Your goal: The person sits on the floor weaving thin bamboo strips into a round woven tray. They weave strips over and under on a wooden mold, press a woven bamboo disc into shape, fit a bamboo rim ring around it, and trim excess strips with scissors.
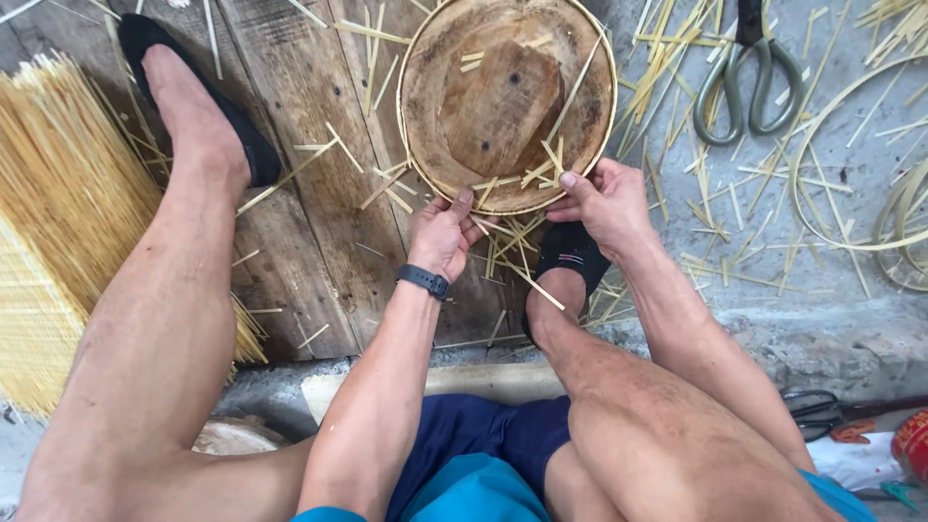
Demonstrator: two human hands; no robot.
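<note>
While we sit over the plank floor (pixel 319 242), our left hand (pixel 443 235) and right hand (pixel 604 201) pinch the near rim of the round wooden mould (pixel 503 97), fingers closed on its bamboo hoop, steadying it near the planks' right edge; shears (pixel 749 82) lie beyond.

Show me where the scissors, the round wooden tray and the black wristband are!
scissors (pixel 747 92): head view, on the grey-green handle loops.
round wooden tray (pixel 503 97): head view, on its raised middle block.
black wristband (pixel 423 281): head view, on the band around the left wrist.
</note>
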